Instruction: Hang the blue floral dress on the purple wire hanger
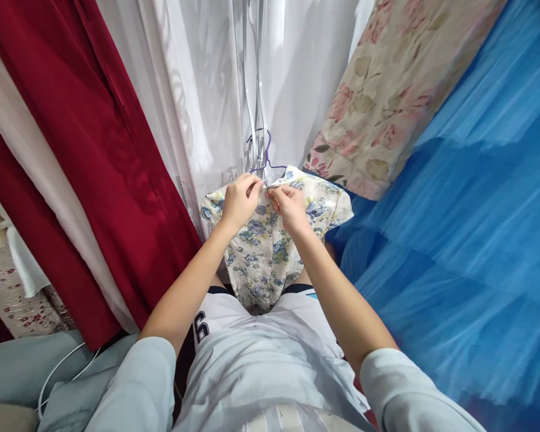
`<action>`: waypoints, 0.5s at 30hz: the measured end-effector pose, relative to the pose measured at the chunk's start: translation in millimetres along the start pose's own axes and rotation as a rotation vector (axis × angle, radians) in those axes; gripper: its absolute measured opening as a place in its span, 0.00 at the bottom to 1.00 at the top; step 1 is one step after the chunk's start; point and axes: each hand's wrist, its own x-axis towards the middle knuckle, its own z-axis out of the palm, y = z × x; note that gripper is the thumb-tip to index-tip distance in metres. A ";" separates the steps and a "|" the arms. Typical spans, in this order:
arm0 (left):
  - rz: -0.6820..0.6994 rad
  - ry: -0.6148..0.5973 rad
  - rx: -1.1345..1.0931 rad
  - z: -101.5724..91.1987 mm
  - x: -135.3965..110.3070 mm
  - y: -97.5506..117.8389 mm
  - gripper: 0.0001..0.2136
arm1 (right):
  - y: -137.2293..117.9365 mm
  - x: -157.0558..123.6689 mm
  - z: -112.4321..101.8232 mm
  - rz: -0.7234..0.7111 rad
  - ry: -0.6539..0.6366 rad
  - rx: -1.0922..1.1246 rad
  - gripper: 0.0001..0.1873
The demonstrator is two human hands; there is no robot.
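A short-sleeved floral shirt (256, 258), cream with blue and yellow flowers, hangs in front of me on a purple hanger (267, 153). Its lower part hangs down between my thighs. My left hand (242, 201) pinches the shirt's neckline just left of the middle. Close beside it, the fingers of my right hand (288, 206) pinch the neckline's other edge. The two sets of fingertips almost meet below the hanger. Whatever small fastening may lie between them is too small to make out.
White curtain-like cloth (292, 72) and thin white straps (247, 78) hang behind the hanger. Dark red cloth (117, 162) hangs at left. A pink floral garment (373, 114) and blue tulle (468, 240) fill the right. A white cable (49, 378) lies on the grey seat at lower left.
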 end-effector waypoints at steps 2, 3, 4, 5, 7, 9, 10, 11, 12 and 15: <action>-0.029 0.068 0.015 3.5 -4.5 -0.9 0.10 | 10.0 -8.1 -0.8 -0.009 0.026 0.005 0.11; -0.037 0.087 0.015 5.0 -6.9 -1.2 0.09 | 15.1 -12.5 -1.0 -0.010 0.039 0.004 0.11; -0.040 0.101 0.011 6.1 -8.9 -1.2 0.09 | 20.2 -16.5 -1.0 -0.005 0.057 -0.003 0.11; -0.042 0.114 0.006 6.7 -10.2 -1.4 0.09 | 25.3 -20.0 -0.8 0.006 0.078 -0.017 0.11; -0.056 0.160 0.002 5.6 -10.2 -3.0 0.09 | 35.2 -25.8 0.0 0.041 0.122 -0.051 0.12; -0.089 0.229 0.003 0.1 -7.1 -9.8 0.09 | 43.5 -32.4 0.5 0.074 0.144 -0.064 0.11; -0.114 0.263 0.002 -4.4 -5.1 -16.3 0.09 | 46.6 -37.0 0.4 0.087 0.145 -0.059 0.11; -0.144 0.288 -0.001 -9.9 -3.5 -25.1 0.09 | 48.7 -42.6 0.1 0.098 0.144 -0.050 0.11; -0.179 0.308 -0.004 -16.0 -2.8 -36.3 0.09 | 49.8 -49.2 -0.5 0.110 0.143 -0.039 0.10; -0.352 0.394 -0.023 -33.2 -10.7 -78.3 0.08 | 48.1 -70.2 -2.3 0.146 0.130 -0.008 0.10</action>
